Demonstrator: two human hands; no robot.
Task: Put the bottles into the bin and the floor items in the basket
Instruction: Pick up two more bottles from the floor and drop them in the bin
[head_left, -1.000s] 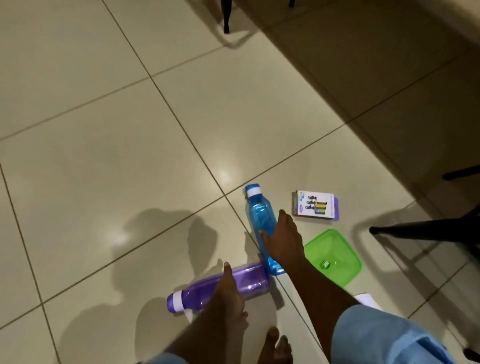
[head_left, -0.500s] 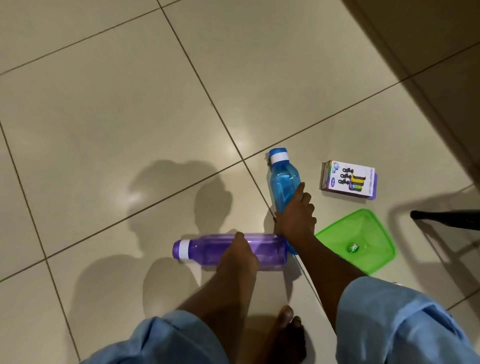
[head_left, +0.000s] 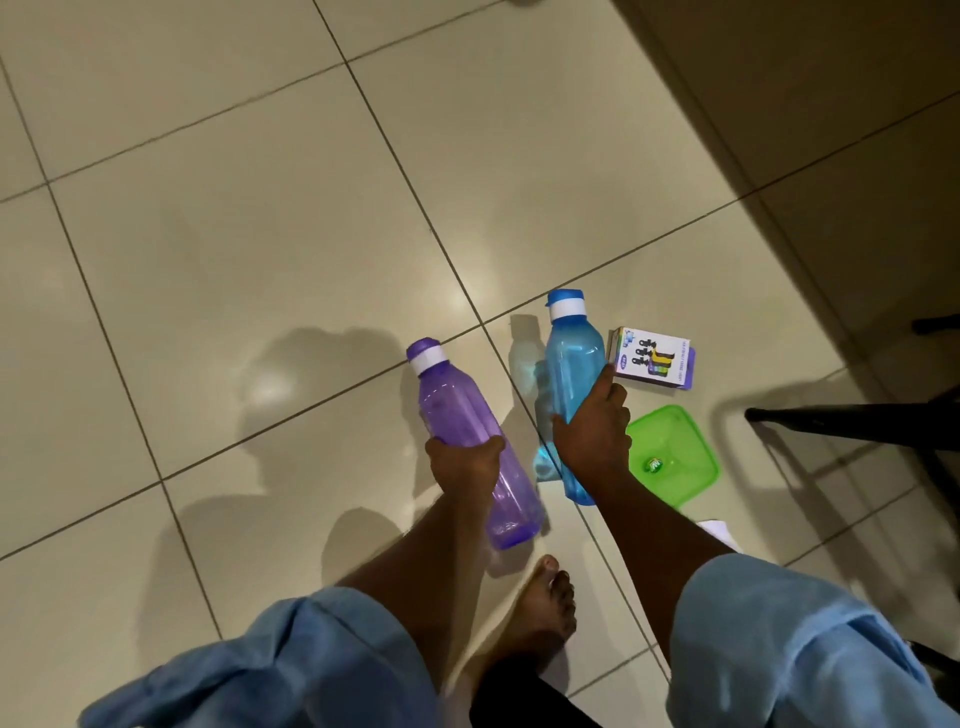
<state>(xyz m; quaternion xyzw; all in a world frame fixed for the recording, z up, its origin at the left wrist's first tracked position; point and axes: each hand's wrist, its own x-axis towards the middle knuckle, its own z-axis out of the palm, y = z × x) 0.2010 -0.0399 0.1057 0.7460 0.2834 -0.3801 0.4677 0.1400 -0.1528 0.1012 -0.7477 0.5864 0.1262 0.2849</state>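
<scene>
Bottles are in both hands. The left hand (head_left: 462, 465) is curled tight round the middle of the purple bottle (head_left: 457, 410). The right hand (head_left: 592, 436) is curled tight round the middle of the blue bottle (head_left: 571, 364). The hands are close, side by side, but they do not touch.

Both bottles point away from the person. Each has a white ring under its cap. The purple one leans a bit to the left. The blue one stands straighter. The two bottles are near each other but apart. I cannot tell if their bottoms touch the floor (head_left: 260, 234). A dark shadow lies under the purple one, and a blue glow is on the tile by the blue one.

A small white and purple box (head_left: 654, 358) lies on the floor just to the right of the blue bottle, near the tips of the right fingers. A green lid (head_left: 675, 457) lies flat on the floor just beside the right hand, closer to the person than the box. It has a tiny round sticker in its middle.

A bare foot (head_left: 545, 608) stands on the tiles between the two arms. Light blue sleeves (head_left: 779, 639) cover the upper arms. A black chair leg (head_left: 841, 423) sits off to the right, apart from the lid. A bit of white paper (head_left: 719, 532) peeks out by the right arm.
</scene>
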